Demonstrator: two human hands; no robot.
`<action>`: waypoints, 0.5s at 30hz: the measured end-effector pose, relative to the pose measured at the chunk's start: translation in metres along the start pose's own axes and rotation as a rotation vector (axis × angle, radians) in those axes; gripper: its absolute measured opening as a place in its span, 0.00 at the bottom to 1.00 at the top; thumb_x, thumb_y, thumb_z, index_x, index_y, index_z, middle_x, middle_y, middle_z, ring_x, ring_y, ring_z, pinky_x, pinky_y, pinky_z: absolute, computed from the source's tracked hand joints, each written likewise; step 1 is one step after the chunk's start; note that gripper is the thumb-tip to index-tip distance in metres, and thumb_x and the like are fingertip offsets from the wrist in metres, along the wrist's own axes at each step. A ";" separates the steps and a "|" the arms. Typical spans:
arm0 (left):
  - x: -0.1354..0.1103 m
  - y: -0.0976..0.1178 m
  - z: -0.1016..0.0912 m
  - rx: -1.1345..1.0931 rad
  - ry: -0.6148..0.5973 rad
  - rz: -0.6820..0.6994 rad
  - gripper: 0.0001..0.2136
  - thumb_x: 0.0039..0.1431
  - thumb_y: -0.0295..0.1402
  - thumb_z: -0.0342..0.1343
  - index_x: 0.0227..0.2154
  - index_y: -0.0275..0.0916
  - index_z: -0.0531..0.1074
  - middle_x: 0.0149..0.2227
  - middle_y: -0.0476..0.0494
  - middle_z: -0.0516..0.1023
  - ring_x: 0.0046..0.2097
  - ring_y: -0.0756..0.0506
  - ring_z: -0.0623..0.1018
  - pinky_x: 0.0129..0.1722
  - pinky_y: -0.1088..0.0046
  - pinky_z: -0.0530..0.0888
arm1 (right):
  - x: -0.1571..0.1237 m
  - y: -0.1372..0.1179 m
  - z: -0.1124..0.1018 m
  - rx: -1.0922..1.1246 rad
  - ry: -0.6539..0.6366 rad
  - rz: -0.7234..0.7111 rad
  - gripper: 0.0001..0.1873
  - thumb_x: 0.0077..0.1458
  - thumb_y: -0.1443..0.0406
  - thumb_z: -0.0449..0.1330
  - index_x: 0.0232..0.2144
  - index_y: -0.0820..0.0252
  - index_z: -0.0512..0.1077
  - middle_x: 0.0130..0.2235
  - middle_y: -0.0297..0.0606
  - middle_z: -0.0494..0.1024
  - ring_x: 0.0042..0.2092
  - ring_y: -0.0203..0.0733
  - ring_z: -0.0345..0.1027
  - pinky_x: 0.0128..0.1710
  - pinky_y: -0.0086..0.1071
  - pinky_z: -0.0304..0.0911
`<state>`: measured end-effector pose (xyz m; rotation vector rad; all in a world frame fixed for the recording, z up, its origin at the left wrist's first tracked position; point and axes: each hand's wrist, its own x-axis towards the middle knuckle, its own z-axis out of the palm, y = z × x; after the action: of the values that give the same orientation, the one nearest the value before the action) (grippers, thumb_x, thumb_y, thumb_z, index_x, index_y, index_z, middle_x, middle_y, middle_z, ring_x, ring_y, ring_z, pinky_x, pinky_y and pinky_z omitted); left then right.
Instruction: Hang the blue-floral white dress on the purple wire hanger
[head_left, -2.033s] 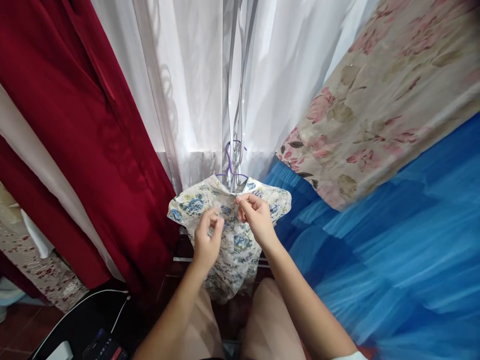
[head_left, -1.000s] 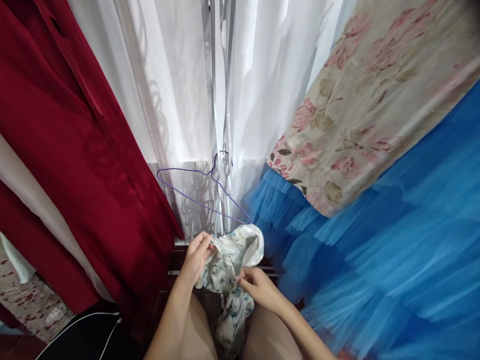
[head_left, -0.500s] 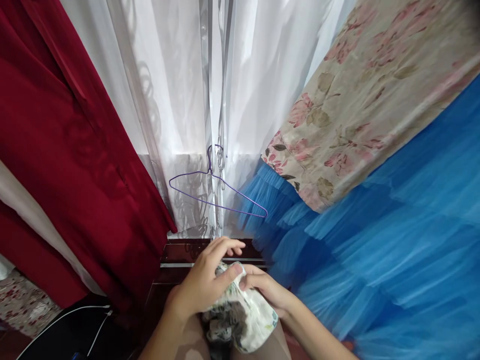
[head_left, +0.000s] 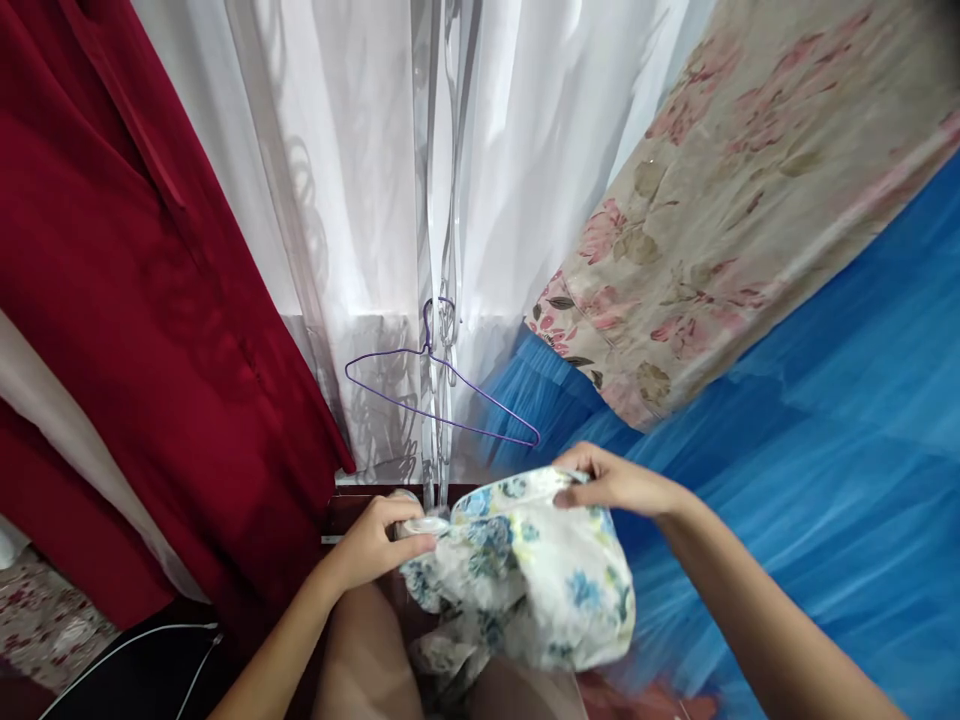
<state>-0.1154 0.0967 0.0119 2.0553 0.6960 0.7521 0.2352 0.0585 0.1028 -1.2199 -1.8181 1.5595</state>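
Note:
A white cloth garment with blue flowers and yellow-green leaves hangs between my two hands, over my legs. My left hand pinches its edge at the left. At the upper right corner, my right hand grips it with the thumb on top. The cloth's lower part is crumpled and smeared by motion; which kind of garment it is, I cannot tell. Above it, a purple wire hanger hangs by its hook from white straps, with nothing on it.
Red curtain-like fabric hangs at the left, white curtains behind. To the right hang a floral cloth and ruffled blue tulle. A black round surface with a white cable stands at lower left.
My hands have moved apart, the right one up and to the right, the left one slightly left. The bunched garment has been spread out between them.

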 end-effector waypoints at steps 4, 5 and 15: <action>-0.007 0.030 -0.016 0.039 0.181 0.013 0.13 0.56 0.41 0.61 0.26 0.37 0.68 0.26 0.50 0.63 0.31 0.50 0.64 0.31 0.74 0.60 | 0.033 -0.022 -0.047 -0.081 0.328 -0.223 0.08 0.45 0.64 0.67 0.21 0.64 0.76 0.24 0.34 0.73 0.27 0.35 0.64 0.27 0.28 0.57; -0.009 0.035 -0.016 0.035 0.181 -0.004 0.12 0.57 0.40 0.60 0.27 0.37 0.69 0.26 0.50 0.64 0.30 0.50 0.64 0.31 0.75 0.60 | 0.046 -0.025 -0.052 -0.068 0.387 -0.282 0.07 0.45 0.64 0.66 0.21 0.63 0.76 0.25 0.34 0.74 0.28 0.36 0.64 0.28 0.29 0.58; -0.026 0.009 -0.058 0.218 0.185 -0.093 0.09 0.60 0.39 0.56 0.33 0.39 0.73 0.30 0.48 0.74 0.33 0.48 0.72 0.33 0.74 0.65 | 0.125 -0.022 -0.007 0.231 0.251 -0.231 0.29 0.45 0.66 0.60 0.52 0.53 0.68 0.23 0.25 0.72 0.19 0.31 0.59 0.20 0.25 0.52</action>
<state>-0.1727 0.1031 0.0406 2.1481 1.0098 0.8518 0.1703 0.1681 0.0998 -1.0091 -1.5132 1.3750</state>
